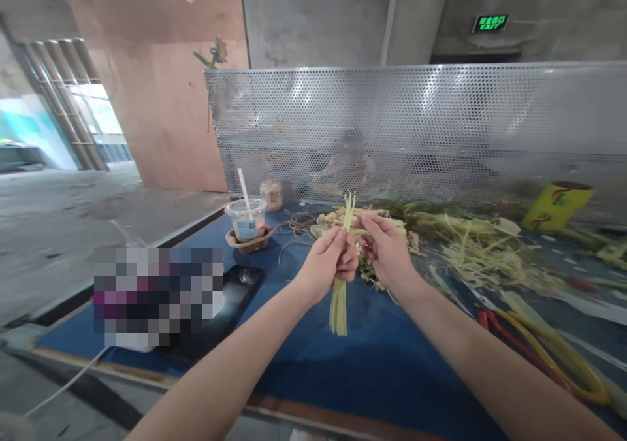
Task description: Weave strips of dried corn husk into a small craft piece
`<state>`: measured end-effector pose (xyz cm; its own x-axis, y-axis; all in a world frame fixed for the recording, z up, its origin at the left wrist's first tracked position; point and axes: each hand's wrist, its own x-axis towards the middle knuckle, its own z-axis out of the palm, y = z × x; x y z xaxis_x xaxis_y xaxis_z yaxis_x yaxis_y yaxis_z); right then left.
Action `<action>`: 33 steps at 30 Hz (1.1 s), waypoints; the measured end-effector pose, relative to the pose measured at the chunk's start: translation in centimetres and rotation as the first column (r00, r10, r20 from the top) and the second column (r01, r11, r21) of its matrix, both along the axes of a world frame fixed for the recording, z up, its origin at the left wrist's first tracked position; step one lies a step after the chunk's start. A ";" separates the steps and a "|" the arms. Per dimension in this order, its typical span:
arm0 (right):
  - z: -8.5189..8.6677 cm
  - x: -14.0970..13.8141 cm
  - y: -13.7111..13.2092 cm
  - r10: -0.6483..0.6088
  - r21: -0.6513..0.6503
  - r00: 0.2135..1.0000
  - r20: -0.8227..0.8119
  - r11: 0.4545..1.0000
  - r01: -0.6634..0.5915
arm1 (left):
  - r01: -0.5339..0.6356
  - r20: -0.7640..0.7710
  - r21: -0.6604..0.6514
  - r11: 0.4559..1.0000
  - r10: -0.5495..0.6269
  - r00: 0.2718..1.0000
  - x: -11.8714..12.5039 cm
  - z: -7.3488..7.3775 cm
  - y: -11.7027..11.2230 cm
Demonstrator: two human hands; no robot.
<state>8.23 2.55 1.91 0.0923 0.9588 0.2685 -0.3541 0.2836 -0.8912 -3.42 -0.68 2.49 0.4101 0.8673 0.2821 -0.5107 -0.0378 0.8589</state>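
My left hand (329, 261) is closed round a small bundle of pale green leaf strips (338, 304), held upright above the blue table (372, 362). The strips stick out above my fingers and hang below my fist. My right hand (386, 248) is closed beside it, fingertips pinching at the same bundle near its upper part. Both hands touch each other over the middle of the table.
A heap of cut leaf strips (465, 238) and twine (296, 222) lies behind my hands. A plastic cup with a straw (246, 219) stands at the left, a black phone (235, 291) nearer. Yellow-handled scissors (543, 349) lie right. A perforated metal screen (416, 134) backs the table; a yellow cup (556, 206) lies tipped.
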 end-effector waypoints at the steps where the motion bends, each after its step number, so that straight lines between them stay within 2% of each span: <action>1: 0.0 0.3 0.0 0.005 -0.004 1.000 -0.016 1.000 -0.005 | -0.015 0.001 0.013 1.000 0.015 1.000 0.0 0.0 0.0; 6: -0.4 0.8 0.4 0.099 -0.043 0.995 -0.032 0.994 -0.100 | -0.247 -0.160 0.054 0.968 0.252 0.954 -1.3 0.9 0.7; 7: -0.4 0.7 0.3 0.124 -0.048 0.992 -0.028 0.991 -0.125 | -0.263 -0.197 0.061 0.963 0.269 0.943 -1.6 1.1 0.8; 12: -0.2 0.3 -0.1 0.205 -0.070 0.979 0.007 0.977 -0.204 | -0.164 -0.335 0.024 0.986 0.163 0.928 -2.2 1.2 1.1; 17: -0.7 1.4 0.0 0.177 -0.133 0.977 0.119 0.978 -0.161 | -0.179 -0.482 0.030 0.983 0.171 0.860 -3.2 1.4 1.6; 20: -1.1 1.7 -0.2 0.216 -0.200 0.958 0.188 0.963 -0.178 | -0.256 -0.421 0.062 0.965 0.258 0.870 -3.6 1.4 2.0; 22: -1.1 1.6 -0.4 0.215 -0.196 0.961 0.177 0.964 -0.179 | -0.265 -0.362 0.043 0.963 0.262 0.894 -3.1 1.1 2.0; 25: -0.7 1.4 -0.8 0.140 -0.108 0.985 0.098 0.986 -0.129 | -0.217 -0.311 0.019 0.976 0.212 0.926 -1.3 0.1 1.2; 27: -0.6 1.5 -1.1 0.080 -0.042 0.996 0.046 0.996 -0.078 | -0.119 -0.206 -0.035 0.992 0.109 0.972 0.2 -0.7 0.4; 30: -1.1 2.3 -1.9 0.010 0.021 1.000 0.004 1.000 -0.010 | -0.048 -0.083 -0.086 0.995 0.040 0.996 2.1 -1.6 -0.9; 33: -1.9 3.2 -3.0 -0.046 0.042 0.999 -0.006 0.998 0.046 | -0.019 -0.026 -0.133 0.991 0.015 1.000 3.3 -2.0 -1.7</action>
